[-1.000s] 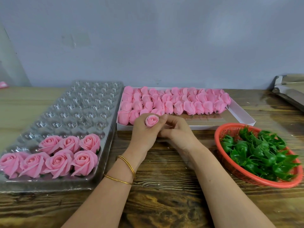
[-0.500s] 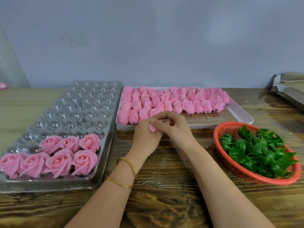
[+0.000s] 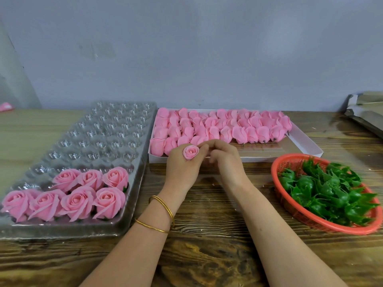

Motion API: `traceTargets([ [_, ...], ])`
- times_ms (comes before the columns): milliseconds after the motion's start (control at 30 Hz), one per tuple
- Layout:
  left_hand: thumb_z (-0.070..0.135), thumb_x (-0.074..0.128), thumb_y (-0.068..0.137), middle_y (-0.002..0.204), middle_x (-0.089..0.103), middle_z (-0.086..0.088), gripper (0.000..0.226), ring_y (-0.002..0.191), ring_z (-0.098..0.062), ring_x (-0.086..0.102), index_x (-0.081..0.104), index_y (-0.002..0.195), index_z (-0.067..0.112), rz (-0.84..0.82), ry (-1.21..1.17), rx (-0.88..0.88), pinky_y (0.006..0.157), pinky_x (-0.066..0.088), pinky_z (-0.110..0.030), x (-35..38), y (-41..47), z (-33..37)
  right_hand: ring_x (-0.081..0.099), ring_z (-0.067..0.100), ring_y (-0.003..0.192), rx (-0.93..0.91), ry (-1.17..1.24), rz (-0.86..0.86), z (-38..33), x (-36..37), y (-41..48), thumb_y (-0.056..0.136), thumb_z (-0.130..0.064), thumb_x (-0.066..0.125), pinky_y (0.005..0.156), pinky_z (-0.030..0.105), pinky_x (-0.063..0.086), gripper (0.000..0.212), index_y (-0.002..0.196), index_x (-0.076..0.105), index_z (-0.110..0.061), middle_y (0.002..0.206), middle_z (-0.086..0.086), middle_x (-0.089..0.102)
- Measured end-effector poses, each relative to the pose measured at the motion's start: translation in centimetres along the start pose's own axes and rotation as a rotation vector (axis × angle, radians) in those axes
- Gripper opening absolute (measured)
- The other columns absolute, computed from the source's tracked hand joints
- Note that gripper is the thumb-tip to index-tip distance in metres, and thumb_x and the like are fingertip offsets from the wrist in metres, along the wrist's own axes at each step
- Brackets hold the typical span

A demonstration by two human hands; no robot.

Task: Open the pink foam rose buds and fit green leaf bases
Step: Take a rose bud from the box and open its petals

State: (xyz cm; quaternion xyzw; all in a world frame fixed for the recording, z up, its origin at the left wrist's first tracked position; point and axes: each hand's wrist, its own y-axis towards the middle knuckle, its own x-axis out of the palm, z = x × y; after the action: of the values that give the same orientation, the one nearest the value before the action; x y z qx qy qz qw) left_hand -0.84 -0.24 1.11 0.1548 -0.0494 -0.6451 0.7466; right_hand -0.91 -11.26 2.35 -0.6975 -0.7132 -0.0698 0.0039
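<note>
My left hand point(image 3: 182, 170) holds a small pink foam rose bud point(image 3: 190, 152) upright at its fingertips, in front of the white box. My right hand point(image 3: 226, 160) sits just to its right, fingertips touching the bud's right edge. Behind them a white box point(image 3: 306, 145) is filled with several closed pink buds point(image 3: 217, 127). A red basket point(image 3: 284, 162) at the right holds several green leaf bases point(image 3: 327, 191). Several opened roses point(image 3: 68, 193) sit in the near end of a clear plastic tray point(image 3: 99, 141).
The wooden table point(image 3: 207, 255) runs under everything, with a grey wall behind. Folded cardboard point(image 3: 366, 112) lies at the far right edge. A small pink item point(image 3: 5, 106) lies at the far left. Two gold bangles point(image 3: 163, 212) circle my left wrist.
The right fingers, which covered the bud half a second ago, have pulled to the right, and the bud shows again at my left fingertips.
</note>
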Motion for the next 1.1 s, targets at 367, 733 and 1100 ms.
traceTargets([
  [367,0.019,0.07,0.087,0.07,0.073,0.003,0.017,0.069,-0.01,0.07,0.073,0.071,0.024,0.063,-0.256,-0.127,0.058,0.053,-0.019,0.5,0.2,-0.1,0.065,-0.004,0.083,-0.152,-0.258,-0.142,0.5,0.9,-0.7,0.068,0.018,0.076,0.072,0.015,0.051,0.057,0.112,0.053,-0.01,0.098,-0.001,0.066],
  [733,0.026,0.076,0.082,0.082,0.075,-0.007,0.015,0.084,-0.024,0.072,0.073,0.087,0.013,-0.048,-0.283,-0.189,0.074,0.058,-0.037,0.1,0.3,-0.4,0.065,0.005,0.084,-0.056,-0.162,-0.217,0.0,0.1,-0.8,0.074,0.027,0.06,0.07,0.022,0.056,0.06,0.126,0.049,0.0,0.103,0.008,0.065],
  [1100,0.031,0.063,0.093,0.076,0.073,-0.002,0.019,0.074,-0.013,0.071,0.072,0.084,0.017,-0.042,-0.35,-0.217,0.063,0.054,-0.025,0.3,0.1,0.1,0.065,0.014,0.089,-0.112,-0.224,-0.168,0.5,0.6,-0.6,0.07,0.014,0.074,0.078,0.024,0.055,0.057,0.116,0.053,-0.011,0.105,0.011,0.067],
])
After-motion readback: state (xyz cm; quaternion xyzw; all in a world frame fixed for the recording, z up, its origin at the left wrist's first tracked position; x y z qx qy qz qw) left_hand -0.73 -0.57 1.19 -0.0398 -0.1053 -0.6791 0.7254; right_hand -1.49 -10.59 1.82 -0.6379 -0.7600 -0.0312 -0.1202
